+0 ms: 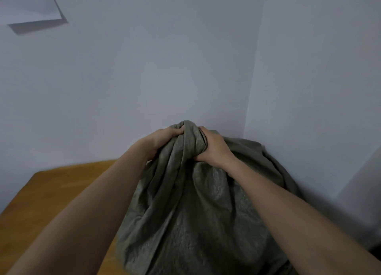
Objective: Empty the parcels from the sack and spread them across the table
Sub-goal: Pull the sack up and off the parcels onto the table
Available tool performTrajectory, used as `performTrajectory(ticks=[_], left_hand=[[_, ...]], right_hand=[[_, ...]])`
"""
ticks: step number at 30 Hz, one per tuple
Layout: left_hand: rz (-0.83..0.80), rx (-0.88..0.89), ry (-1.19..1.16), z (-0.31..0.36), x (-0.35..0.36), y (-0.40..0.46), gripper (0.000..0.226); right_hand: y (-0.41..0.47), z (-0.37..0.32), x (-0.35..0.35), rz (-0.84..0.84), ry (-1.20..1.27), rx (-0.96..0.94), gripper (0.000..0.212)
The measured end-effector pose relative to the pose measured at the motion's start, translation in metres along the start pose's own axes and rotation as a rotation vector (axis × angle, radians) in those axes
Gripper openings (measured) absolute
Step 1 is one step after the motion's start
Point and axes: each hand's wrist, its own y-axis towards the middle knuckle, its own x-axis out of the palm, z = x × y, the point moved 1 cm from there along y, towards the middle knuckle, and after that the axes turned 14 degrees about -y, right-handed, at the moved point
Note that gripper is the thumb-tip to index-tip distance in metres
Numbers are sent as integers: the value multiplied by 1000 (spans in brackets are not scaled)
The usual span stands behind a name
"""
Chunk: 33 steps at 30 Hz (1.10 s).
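Observation:
A bulging grey-green sack [191, 217] stands on the wooden table [51, 192], its top gathered into a twisted bunch. My left hand [162, 137] grips the left side of that bunch. My right hand [214, 147] is curled round the bunch from the right, just below the top fold. No parcels show; the sack's cloth hides whatever is inside.
The table's left edge and far-left corner are in view, with bare wood left of the sack. Pale walls meet in a corner [251, 89] right behind the sack. A white sheet of paper [31, 4] hangs on the wall at the upper left.

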Motion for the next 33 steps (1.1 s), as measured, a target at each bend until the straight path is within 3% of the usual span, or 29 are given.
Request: performTrajectory(ticks=[2, 7, 11, 13, 18, 22, 27, 31, 33], left_hand=[[-29, -25, 54, 2, -2, 4, 84], [12, 114, 201, 11, -8, 1, 83], [-10, 87, 360, 12, -33, -10, 130], [-47, 4, 456, 6, -46, -13, 139], [58, -125, 676, -25, -56, -15, 86], [142, -164, 553, -41, -49, -13, 72], [203, -28, 415, -60, -42, -3, 54], [361, 88, 226, -66, -40, 3, 5], [430, 123, 192, -67, -38, 7, 18]], right_hand=[[-1, 5, 1, 22, 34, 26, 72], [5, 23, 3, 23, 70, 163, 66], [12, 46, 7, 77, 89, 369, 68], [15, 54, 7, 90, 110, 448, 68], [15, 62, 11, 105, 198, 516, 70], [11, 70, 18, 85, 242, 583, 65], [2, 81, 27, 53, 304, 644, 59], [1, 83, 30, 18, 312, 656, 73], [0, 82, 31, 9, 316, 648, 77]])
